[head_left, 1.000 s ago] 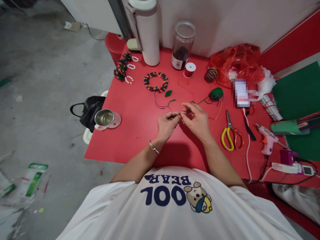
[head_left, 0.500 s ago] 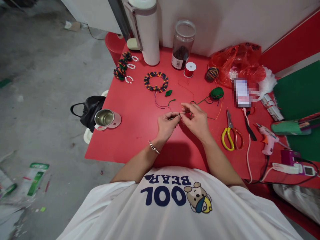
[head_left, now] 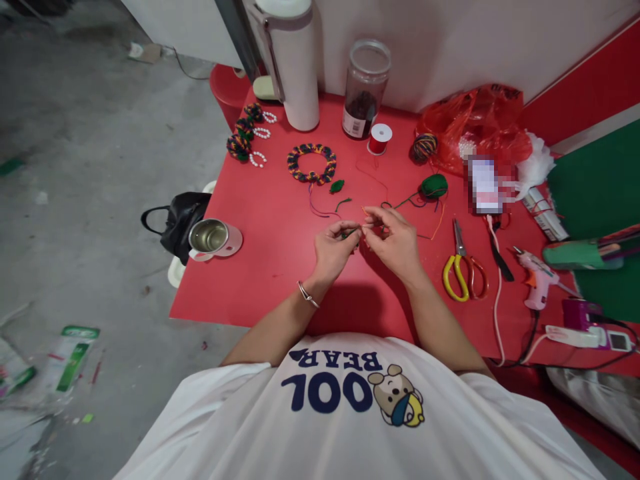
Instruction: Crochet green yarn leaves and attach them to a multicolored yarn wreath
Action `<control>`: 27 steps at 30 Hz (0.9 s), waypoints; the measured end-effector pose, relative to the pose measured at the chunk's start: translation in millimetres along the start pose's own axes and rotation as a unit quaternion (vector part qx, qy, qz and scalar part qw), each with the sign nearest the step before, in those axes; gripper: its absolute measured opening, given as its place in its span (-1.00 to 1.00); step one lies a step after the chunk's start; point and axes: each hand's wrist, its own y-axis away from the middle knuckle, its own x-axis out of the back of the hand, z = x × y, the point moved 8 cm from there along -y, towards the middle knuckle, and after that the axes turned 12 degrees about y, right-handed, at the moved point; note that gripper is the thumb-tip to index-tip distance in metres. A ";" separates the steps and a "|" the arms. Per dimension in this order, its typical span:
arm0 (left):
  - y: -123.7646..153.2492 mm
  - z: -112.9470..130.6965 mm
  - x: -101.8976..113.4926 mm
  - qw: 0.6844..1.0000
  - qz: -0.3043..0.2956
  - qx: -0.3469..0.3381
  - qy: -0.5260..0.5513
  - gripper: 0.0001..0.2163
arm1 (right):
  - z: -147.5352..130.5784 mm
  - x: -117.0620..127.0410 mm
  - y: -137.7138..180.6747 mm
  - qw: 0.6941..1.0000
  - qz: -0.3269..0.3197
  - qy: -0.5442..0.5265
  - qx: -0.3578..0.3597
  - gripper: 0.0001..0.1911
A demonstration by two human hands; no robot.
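Your left hand point(head_left: 334, 252) and right hand point(head_left: 394, 241) were located on the near side of the ring point(head_left: 329, 165), slightly to its right. Your left fingers were pinched on a green piece point(head_left: 352, 233); your right fingers were curled at its end, their grip indeterminate. The mug point(head_left: 229, 241) stood near-left of the ring, by the left edge of the table point(head_left: 260, 287), well apart from your hands. The scissors point(head_left: 461, 252) lay near-right of the ring. The table's near edge ran beneath your forearms point(head_left: 283, 323).
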 end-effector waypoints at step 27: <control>0.9 -3.0 -1.2 0.998 -0.014 0.048 0.043 -0.58 | 22.6 -30.2 14.7 0.989 -0.144 -0.009 -0.034 -0.70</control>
